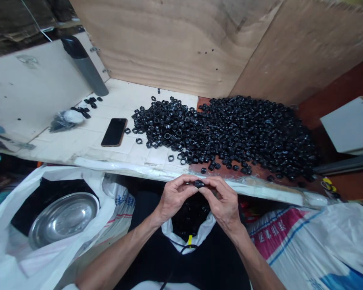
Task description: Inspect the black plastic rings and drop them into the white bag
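Note:
A small black plastic fitting (199,184) is pinched between my two hands, just off the table's front edge. My left hand (174,196) grips it from the left with thumb and forefinger. From the other side, the thumb and fingertips of my right hand (223,200) close on the same piece. Under my hands a white bag (210,226) hangs open in my lap, with many black pieces inside. Beyond them on the table lie a heap of black ring nuts (167,136) and, merging with it, a larger heap of black fittings (260,137).
A phone (114,132) lies left of the nuts. Behind it are a grey bottle (89,70) and a clear plastic bag (63,123). A metal bowl (65,217) sits in a white sack at lower left. Other sacks (293,237) and a white box (349,127) are at right.

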Available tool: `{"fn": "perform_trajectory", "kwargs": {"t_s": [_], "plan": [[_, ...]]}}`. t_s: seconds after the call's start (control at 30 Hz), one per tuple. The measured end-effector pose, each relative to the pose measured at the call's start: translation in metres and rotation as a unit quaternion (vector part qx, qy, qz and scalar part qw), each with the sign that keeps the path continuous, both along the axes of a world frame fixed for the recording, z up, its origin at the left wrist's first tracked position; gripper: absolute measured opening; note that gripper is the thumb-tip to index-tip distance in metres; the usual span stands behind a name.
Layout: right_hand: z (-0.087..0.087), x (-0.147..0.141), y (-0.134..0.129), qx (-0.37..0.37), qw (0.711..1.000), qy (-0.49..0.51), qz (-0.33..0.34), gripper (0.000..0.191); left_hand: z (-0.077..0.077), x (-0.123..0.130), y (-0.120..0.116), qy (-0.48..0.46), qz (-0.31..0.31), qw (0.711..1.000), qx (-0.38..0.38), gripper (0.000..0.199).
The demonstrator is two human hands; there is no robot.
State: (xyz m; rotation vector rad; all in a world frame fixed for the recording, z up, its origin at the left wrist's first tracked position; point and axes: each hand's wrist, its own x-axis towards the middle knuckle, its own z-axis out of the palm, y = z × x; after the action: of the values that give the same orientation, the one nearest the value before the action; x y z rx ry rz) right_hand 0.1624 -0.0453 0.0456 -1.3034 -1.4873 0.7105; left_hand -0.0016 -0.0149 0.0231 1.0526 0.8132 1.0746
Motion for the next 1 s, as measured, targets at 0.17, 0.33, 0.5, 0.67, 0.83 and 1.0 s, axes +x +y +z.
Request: {"fn": "perform_trajectory", "kwargs": {"t_s": [0.17,0.33,0.5,0.67,0.83,1.0], "plan": [[-0.001,-0.002,-0.002,0.0,0.998,-0.052,-0.025,0.007,0.004,-0.001,0.002,0.042,0.012,0.996,0.082,0.018],[-0.002,-0.002,-0.002,0.003,0.992,-0.118,-0.039,0.01,0.004,-0.001,0.002,0.076,0.028,0.988,0.129,0.017],[0.0,-0.004,-0.002,-0.011,0.986,-0.153,-0.064,0.025,-0.002,0.002,0.0,0.08,0.009,0.988,0.132,0.018],[-0.002,0.001,-0.007,-0.004,0.995,-0.091,-0.049,0.022,-0.008,0.007,-0.001,0.045,0.001,0.996,0.079,0.02],[-0.001,0.009,-0.009,0.0,0.991,-0.133,0.0,0.01,-0.008,0.006,0.001,0.051,-0.01,0.994,0.098,0.019],[-0.005,0.005,-0.009,-0.002,0.979,-0.203,-0.028,0.027,-0.004,0.006,0.001,0.058,-0.003,0.995,0.075,0.02]]}}
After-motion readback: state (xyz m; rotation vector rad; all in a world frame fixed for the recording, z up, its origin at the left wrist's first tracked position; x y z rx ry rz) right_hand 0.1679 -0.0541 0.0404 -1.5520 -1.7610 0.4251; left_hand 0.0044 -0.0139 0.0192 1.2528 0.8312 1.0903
